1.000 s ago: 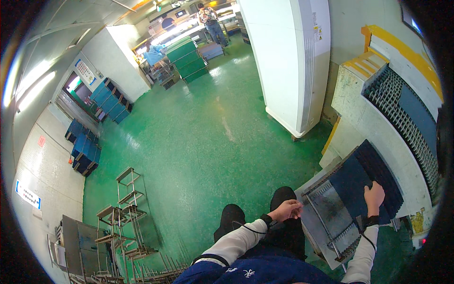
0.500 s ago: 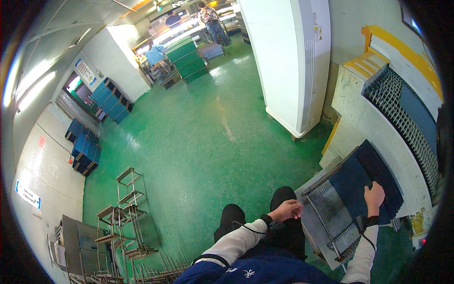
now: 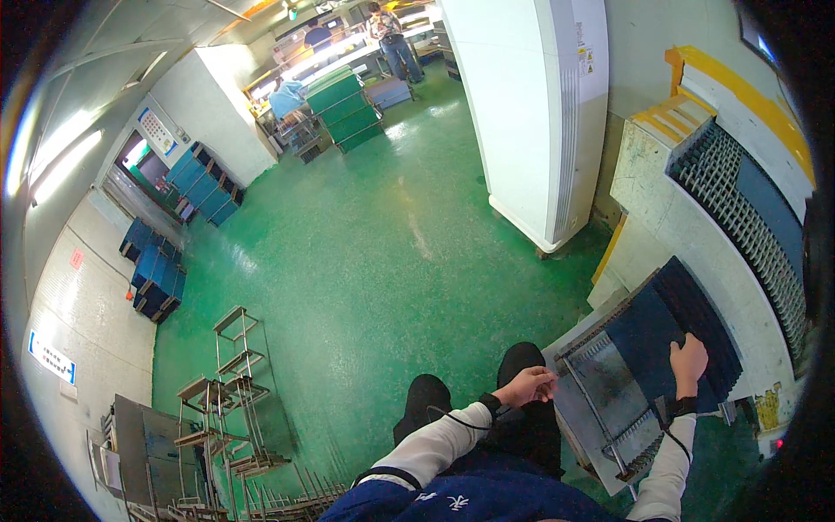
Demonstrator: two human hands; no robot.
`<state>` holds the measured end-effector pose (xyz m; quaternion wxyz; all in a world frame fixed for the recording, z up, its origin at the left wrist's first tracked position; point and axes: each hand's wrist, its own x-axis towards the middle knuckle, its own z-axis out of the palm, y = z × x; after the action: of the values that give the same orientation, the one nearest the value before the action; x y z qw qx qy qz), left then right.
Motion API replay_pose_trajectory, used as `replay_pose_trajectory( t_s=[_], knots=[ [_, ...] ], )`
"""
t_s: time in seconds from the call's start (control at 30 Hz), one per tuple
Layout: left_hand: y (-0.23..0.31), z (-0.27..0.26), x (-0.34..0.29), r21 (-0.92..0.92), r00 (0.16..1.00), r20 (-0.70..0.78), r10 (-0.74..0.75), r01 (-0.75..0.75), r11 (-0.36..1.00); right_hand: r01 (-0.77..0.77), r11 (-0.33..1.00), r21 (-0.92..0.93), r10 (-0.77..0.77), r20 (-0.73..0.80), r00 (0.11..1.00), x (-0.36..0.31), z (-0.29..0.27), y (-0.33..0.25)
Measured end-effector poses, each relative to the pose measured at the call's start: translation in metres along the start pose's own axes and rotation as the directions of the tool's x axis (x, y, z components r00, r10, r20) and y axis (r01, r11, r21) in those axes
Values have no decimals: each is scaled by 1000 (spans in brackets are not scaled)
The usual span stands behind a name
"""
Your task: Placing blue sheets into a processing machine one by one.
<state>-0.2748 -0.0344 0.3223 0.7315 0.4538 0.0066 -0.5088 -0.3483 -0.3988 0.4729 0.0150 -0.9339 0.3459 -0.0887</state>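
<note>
At the lower right, a slotted metal rack (image 3: 600, 396) holds a row of thin dark blue panels (image 3: 648, 335) standing close together like sheets. My right hand (image 3: 689, 358) is closed on the upper edge of a dark blue panel, thumb pointing up. My left hand (image 3: 526, 386) hovers above my right knee, just left of the rack's near edge. Its fingers are curled and pressed together; whether anything small sits between them is hidden. Black bands with thin cords circle both wrists.
A pale machine (image 3: 644, 157) with a toothed conveyor (image 3: 739, 217) stands right of the rack. A tall white cabinet (image 3: 531, 113) rises ahead. Metal frames (image 3: 235, 391) stand at lower left. Blue crates (image 3: 204, 183) line the left wall. Another person (image 3: 389, 39) stands far back.
</note>
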Motion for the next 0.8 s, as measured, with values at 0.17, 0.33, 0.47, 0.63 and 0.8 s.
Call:
replay_pose_trajectory(
  t_s=[0.17,0.33,0.47,0.63,0.8],
  knots=[
    [1,2,-2,-12,1000,0,2,-2,1000,-11,1000,15,11,5,1000,1,2,2],
    [1,1,0,0,1000,-7,-7,7,1000,-3,1000,5,3,-14,1000,0,0,0],
    [2,2,-2,-4,1000,9,-2,2,1000,-4,1000,-4,4,-18,1000,-4,-9,-7],
    [1,2,-2,-14,1000,4,-8,8,1000,-32,999,0,32,55,998,-3,-15,-10],
    [2,2,-1,1,1000,-4,-10,10,1000,24,1000,-4,-24,-52,998,-1,2,3]
  ],
)
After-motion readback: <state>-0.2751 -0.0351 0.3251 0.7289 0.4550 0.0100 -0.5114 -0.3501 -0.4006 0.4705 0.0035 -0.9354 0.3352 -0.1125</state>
